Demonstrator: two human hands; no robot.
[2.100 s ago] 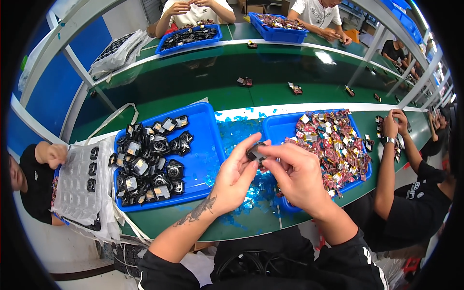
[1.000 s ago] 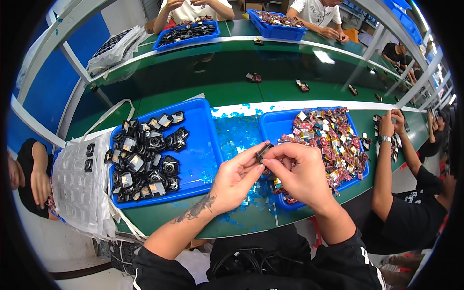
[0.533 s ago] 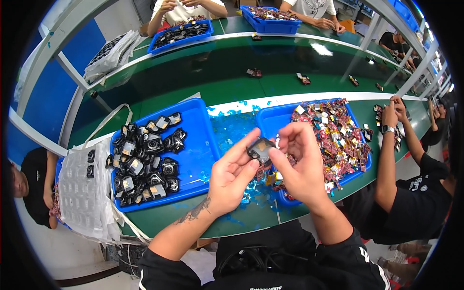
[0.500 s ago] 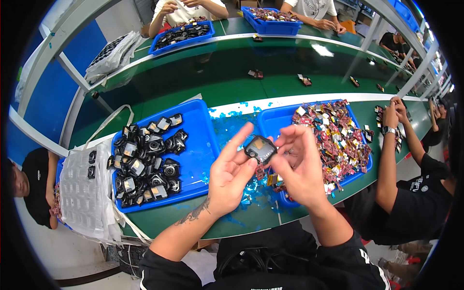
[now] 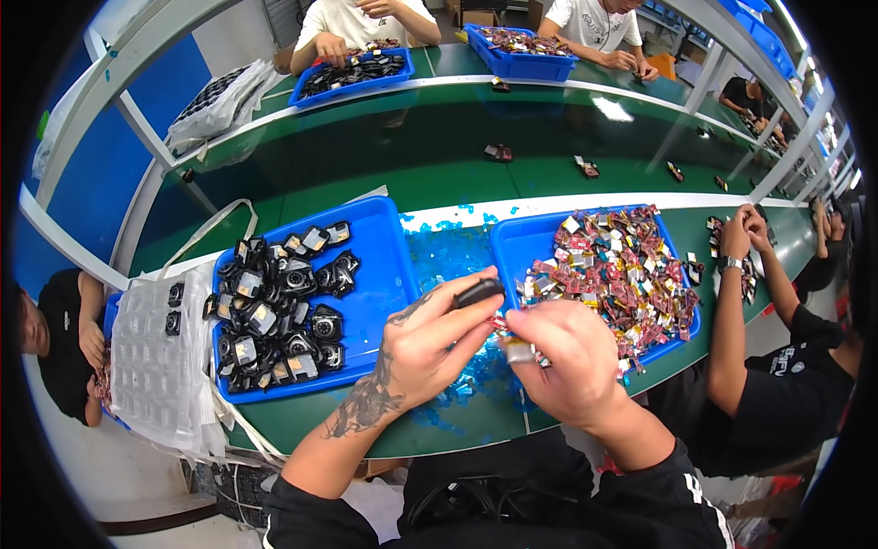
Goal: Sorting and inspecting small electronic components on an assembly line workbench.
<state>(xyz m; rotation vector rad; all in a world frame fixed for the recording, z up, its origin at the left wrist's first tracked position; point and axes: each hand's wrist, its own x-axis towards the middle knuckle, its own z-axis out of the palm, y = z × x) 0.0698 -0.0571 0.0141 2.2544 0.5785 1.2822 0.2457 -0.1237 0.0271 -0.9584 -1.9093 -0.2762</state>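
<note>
Between its thumb and fingers, my left hand (image 5: 425,348) grips a black smartwatch case (image 5: 477,292), tilted on edge. Close against it, my right hand (image 5: 576,361) pinches a small silvery piece, apparently a battery (image 5: 519,350), with a bit of red circuit board beside it. Whether that piece is still joined to the case is hidden by the fingers. On the left, a blue tray (image 5: 389,265) holds a heap of similar black cases (image 5: 265,316). A second blue tray (image 5: 521,233) on the right is filled with red circuit boards (image 5: 631,284) and batteries.
Blue film scraps (image 5: 448,252) litter the bench between the trays. Clear plastic blister trays (image 5: 155,357) are stacked at the left edge. Beyond the white rail runs a green conveyor (image 5: 384,151) with scattered parts. Co-workers sit opposite and at both sides; a metal frame crosses overhead.
The case has turned from face-up to edge-on in my left hand. My right hand has closed into a pinch on the silvery piece, lower and nearer me.
</note>
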